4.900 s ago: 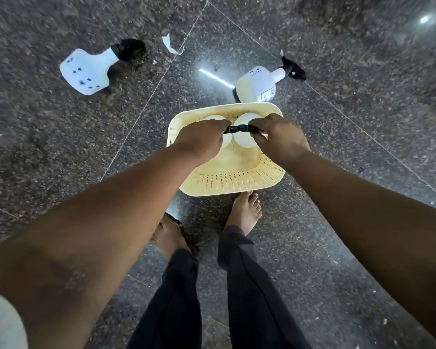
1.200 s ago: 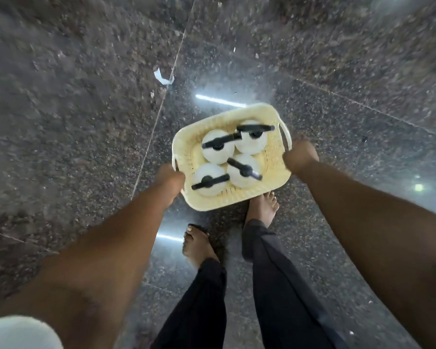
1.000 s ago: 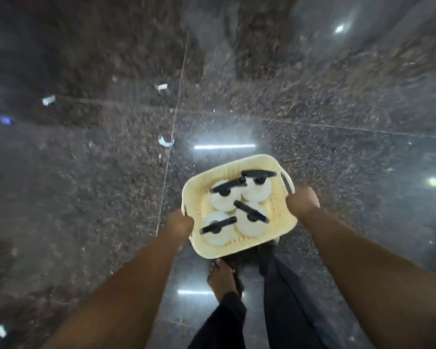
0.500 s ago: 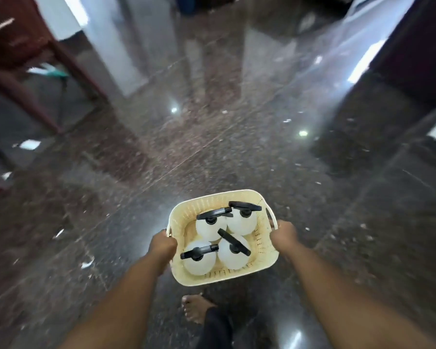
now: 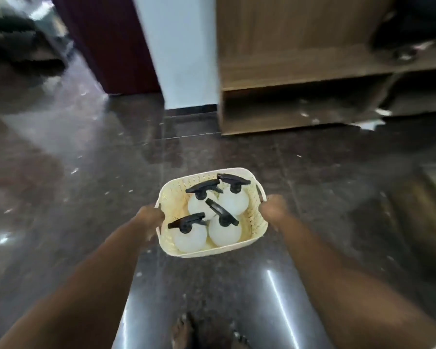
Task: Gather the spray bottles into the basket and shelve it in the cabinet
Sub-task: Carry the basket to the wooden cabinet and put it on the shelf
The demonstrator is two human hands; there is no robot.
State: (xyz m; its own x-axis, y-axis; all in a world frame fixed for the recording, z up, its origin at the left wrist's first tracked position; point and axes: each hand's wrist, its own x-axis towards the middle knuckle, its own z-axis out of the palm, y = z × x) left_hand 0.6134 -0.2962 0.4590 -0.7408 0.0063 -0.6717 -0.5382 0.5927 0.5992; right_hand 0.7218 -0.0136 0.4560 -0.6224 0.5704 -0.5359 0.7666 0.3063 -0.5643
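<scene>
I carry a cream perforated basket (image 5: 256,222) above the dark floor, level in front of me. My left hand (image 5: 150,217) grips its left handle and my right hand (image 5: 272,207) grips its right handle. Several white spray bottles (image 5: 233,200) with black trigger heads stand upright inside it. A wooden cabinet (image 5: 300,61) stands ahead at the upper right, with an open, dark bottom shelf (image 5: 300,107) near floor level. The picture is blurred by motion.
A white wall pillar (image 5: 179,51) and a dark maroon panel (image 5: 106,39) stand left of the cabinet. Small white scraps (image 5: 368,124) lie on the polished granite floor by the cabinet's base. A dark object (image 5: 408,31) sits on an upper shelf at far right.
The last bottles went into the basket, both hands took its handles and lifted it. My view swung up and round from the floor to the wooden cabinet, now close ahead.
</scene>
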